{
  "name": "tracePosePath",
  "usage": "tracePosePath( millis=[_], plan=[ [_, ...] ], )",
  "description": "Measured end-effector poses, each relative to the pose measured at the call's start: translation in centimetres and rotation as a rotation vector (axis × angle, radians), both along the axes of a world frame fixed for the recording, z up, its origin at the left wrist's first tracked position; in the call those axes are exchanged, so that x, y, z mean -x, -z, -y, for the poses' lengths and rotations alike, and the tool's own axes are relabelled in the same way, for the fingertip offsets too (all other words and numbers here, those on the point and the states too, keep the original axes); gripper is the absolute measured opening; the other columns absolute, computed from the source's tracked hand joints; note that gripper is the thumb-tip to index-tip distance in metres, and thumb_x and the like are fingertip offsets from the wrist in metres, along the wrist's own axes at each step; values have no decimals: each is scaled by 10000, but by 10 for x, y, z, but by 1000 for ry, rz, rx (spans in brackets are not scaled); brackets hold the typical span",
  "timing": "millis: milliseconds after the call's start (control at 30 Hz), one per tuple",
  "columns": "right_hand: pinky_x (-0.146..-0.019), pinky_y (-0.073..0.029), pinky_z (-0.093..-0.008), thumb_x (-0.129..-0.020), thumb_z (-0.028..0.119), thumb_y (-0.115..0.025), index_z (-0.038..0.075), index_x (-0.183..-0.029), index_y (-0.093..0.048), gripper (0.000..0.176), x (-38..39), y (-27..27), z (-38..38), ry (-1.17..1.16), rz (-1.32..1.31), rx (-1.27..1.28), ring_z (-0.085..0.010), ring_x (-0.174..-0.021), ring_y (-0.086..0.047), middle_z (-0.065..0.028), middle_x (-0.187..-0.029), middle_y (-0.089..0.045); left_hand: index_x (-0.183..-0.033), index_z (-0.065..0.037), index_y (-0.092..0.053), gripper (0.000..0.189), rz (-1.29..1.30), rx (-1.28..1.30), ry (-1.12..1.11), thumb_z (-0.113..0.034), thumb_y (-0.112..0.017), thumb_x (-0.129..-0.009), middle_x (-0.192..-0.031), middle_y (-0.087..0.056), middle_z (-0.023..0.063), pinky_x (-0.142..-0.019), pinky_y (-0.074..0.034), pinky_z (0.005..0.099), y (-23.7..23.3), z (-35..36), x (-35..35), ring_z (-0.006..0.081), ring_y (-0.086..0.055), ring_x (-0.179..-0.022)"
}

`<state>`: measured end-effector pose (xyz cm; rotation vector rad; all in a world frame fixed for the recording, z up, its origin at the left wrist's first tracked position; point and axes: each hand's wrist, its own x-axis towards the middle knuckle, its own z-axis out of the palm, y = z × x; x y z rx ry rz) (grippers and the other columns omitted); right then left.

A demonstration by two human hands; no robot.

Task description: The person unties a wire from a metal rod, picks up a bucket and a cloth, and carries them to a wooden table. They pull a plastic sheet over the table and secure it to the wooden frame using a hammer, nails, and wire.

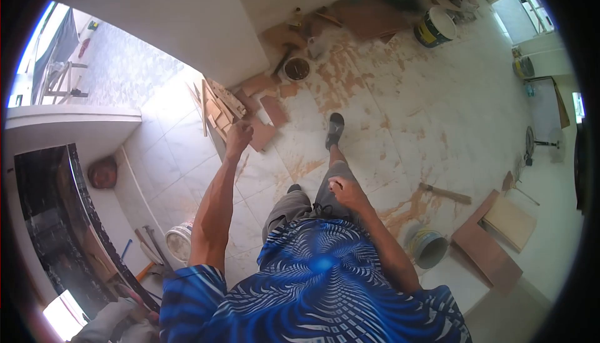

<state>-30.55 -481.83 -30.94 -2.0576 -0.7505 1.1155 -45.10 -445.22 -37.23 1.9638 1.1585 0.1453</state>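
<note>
Your left hand [239, 138] loosely curled near scrap wood strips [217, 110] on brown-smeared tile floor [453, 115]; right hand [351, 194] curled by grey shorts [285, 210]. Can't tell if either's gripping anything. Lidded bucket [435, 28] further off.

left grip [239, 136]: outstretched, curled | right grip [350, 193]: close in, curled

A black bucket with a yellow band and pale top [429, 30] stands on the white tiled floor [409, 102], which is streaked reddish-brown. A grey round bucket [415, 243] sits near a brown wooden handle [447, 194] and a tan rectangular board [509, 223] overlapping a reddish-brown flat board [480, 238].
</note>
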Motion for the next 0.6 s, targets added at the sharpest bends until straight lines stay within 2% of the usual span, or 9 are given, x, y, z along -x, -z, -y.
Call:
tracePosePath(
  millis=[33, 133, 233, 267, 333, 367, 433, 533, 600],
  plan=[
    [-790, -531, -410, -955, 264, -526, 11, -1075, -671, 315, -26, 7, -22, -72, 36, -4, -359, -867, -692, -207, -903, -705, -1029, 31, -698, 304, -1, 35, -22, -214, -609, -872, -755, -706, 143, -647, -536, 344, 2, -11, -29, 202, -700, -654],
    [-770, -524, -435, -952, 262, -525, 23, -1041, -680, 298, -101, 59, -93, -92, -144, -36, -391, -857, -679, -224, -900, -692, -1017, 27, -698, 285, 8, 115, -66, -207, -630, -868, -777, -712, 134, -606, -534, 331, 19, -44, -116, 188, -697, -646],
    [-792, -527, -374, -967, 269, -507, 6, -1098, -662, 332, -176, 123, -154, -177, -171, 6, -289, -860, -697, -151, -907, -716, -1003, 12, -689, 199, 22, 409, -127, -156, -609, -932, -828, -709, 95, -519, -509, 269, 120, -68, -163, 153, -673, -623],
    [-779, -529, -451, -943, 255, -512, 25, -1009, -679, 292, -199, 126, -173, -156, -139, 0, -402, -871, -680, -226, -893, -697, -991, 9, -687, 182, -37, 444, -118, -142, -605, -930, -814, -705, 92, -502, -500, 263, 136, -62, -170, 150, -669, -611],
    [-783, -531, -455, -944, 257, -507, 28, -1014, -679, 295, -241, 155, -200, -121, -199, 44, -407, -875, -680, -223, -891, -701, -968, 2, -683, 149, -87, 480, -112, -113, -598, -927, -785, -698, 86, -467, -480, 251, 181, -70, -218, 144, -660, -586],
    [-785, -532, -456, -945, 258, -504, 29, -1017, -678, 296, -256, 172, -210, -105, -237, 69, -409, -876, -680, -222, -890, -702, -962, -5, -689, 143, -98, 481, -157, -121, -631, -901, -730, -688, 74, -460, -474, 251, 219, -72, -229, 143, -649, -559],
    [-769, -545, -426, -947, 260, -515, 15, -1030, -671, 303, -281, 212, -230, -53, -272, 84, -353, -828, -700, -192, -869, -712, -931, -9, -707, 163, -156, 480, -200, -155, -663, -874, -710, -692, 72, -480, -489, 260, 264, -79, -269, 141, -651, -555],
    [-753, -560, -363, -961, 233, -503, 8, -1056, -663, 292, -300, 278, -246, 12, -405, 80, -261, -777, -715, -150, -858, -720, -864, 11, -728, 282, -209, 486, -220, -263, -692, -808, -708, -704, 92, -587, -537, 312, 300, -97, -339, 153, -669, -574],
    [-751, -562, -361, -966, 231, -500, 16, -1055, -662, 284, -304, 319, -261, 145, -524, 152, -260, -783, -716, -143, -859, -722, -868, -8, -738, 288, -257, 471, -269, -283, -674, -811, -735, -715, 122, -633, -548, 344, 360, -107, -364, 207, -693, -617]
  ],
)
